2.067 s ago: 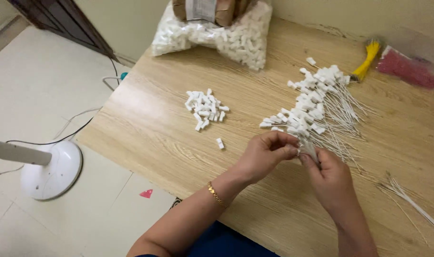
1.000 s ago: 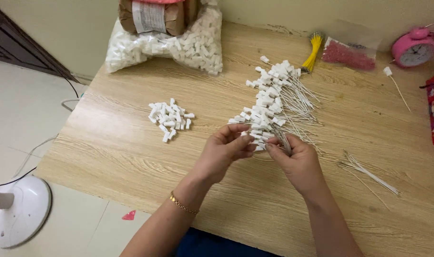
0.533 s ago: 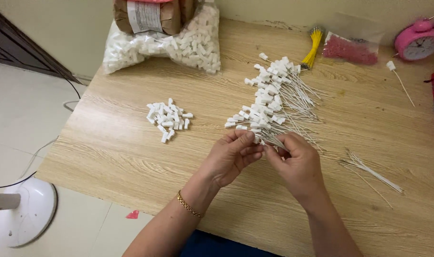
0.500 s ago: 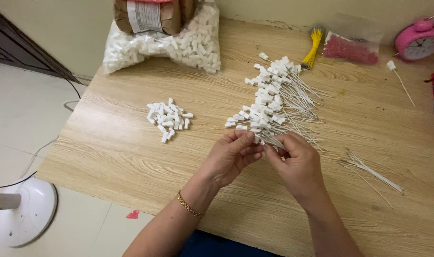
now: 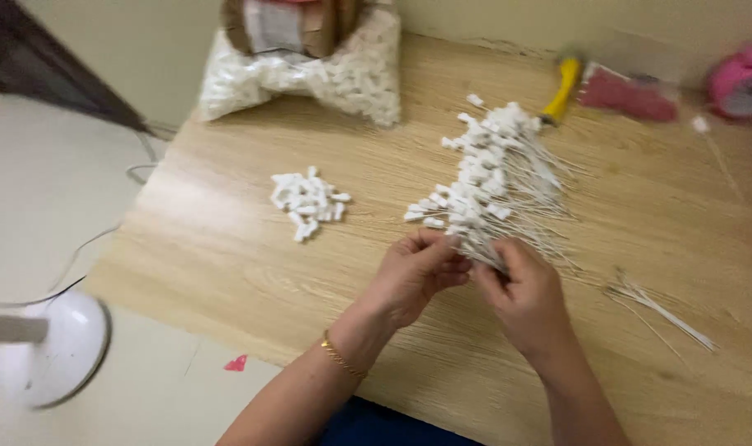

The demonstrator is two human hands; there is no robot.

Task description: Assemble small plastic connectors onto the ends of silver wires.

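Your hands have barely moved since a moment ago. Your left hand (image 5: 416, 277) and right hand (image 5: 524, 289) stay pinched on one thin white tie at the near edge of the big pile of ties (image 5: 491, 177) on the surface (image 5: 227, 239). Your fingers hide the tie itself. The view is blurry.

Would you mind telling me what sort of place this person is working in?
Probably a room at home used for piecework, not a factory: a wooden table against a plain wall, a pink alarm clock at its far edge, and a white stand fan base on the tiled floor.
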